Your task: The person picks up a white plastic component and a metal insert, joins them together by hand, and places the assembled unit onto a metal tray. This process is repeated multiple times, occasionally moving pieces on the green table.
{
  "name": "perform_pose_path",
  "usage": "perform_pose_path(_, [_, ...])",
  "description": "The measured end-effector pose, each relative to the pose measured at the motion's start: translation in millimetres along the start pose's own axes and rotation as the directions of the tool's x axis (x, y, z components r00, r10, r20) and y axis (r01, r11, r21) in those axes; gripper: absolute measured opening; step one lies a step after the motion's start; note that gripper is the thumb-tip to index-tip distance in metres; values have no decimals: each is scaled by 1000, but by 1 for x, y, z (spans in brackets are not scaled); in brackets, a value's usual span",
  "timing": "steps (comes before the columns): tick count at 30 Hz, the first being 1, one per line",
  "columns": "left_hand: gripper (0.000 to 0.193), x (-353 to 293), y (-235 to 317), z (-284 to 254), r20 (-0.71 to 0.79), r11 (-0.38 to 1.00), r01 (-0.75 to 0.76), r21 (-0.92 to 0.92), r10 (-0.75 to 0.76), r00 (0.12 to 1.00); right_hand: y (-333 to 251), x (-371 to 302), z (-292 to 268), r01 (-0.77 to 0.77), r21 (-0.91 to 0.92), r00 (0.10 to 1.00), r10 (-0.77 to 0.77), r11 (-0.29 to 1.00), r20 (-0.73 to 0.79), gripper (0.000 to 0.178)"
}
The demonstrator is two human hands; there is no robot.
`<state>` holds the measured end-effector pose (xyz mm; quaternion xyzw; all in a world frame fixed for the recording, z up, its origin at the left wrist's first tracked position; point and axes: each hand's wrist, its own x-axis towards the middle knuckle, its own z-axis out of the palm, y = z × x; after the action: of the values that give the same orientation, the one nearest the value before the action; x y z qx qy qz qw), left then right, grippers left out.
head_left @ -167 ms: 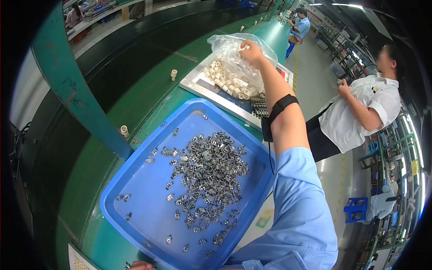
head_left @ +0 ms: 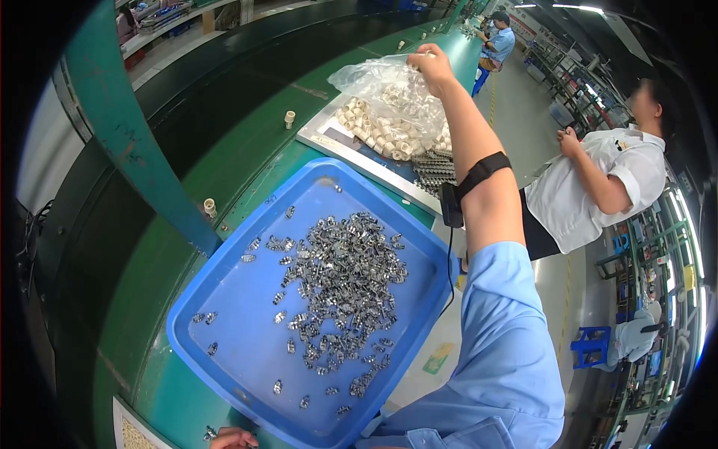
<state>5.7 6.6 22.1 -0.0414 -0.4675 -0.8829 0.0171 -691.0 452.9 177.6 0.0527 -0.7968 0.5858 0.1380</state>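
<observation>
My right hand (head_left: 432,67) reaches far forward, its fingers pinched shut on the upper edge of a clear plastic bag (head_left: 366,73). Under and inside the bag lie many cream-white, short tubular plastic fittings (head_left: 400,150). At the lower edge my left hand (head_left: 233,438) shows only in part, with curled fingers; what they hold is mostly out of sight. Beside its fingertips is a small shiny metal fitting (head_left: 210,432). Between the hands stands a blue plastic tray (head_left: 247,314) with a heap of small metal fittings (head_left: 348,277), several of them scattered apart.
A white-framed board (head_left: 329,141) beyond the tray carries the cream fittings and rows of metal parts (head_left: 434,170). Single cream fittings (head_left: 289,120) stand along the green conveyor. A green metal post (head_left: 134,142) rises at left. A person in a white shirt (head_left: 598,187) stands at right.
My right hand has moved up and slightly right, drawing the bag's edge with it. More of the metal rows shows beneath. My left hand has come slightly further into view.
</observation>
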Motion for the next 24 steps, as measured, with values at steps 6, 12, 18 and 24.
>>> perform_pose_path(6, [74,2,22,51,-141,998,-41,43,47,989,-44,-17,-21,108,284,988,-71,953,-136,34])
perform_pose_path(12, [69,-19,37,83,-252,968,-100,229,158,955,-148,-92,11,259,-152,950,-223,954,219,39])
perform_pose_path(18, [68,-32,40,88,-210,967,-88,238,140,968,-147,-158,59,329,11,793,-283,944,540,43])
perform_pose_path(24, [75,-56,43,86,-219,969,-99,225,149,964,-107,-332,140,56,72,491,-90,996,866,32])
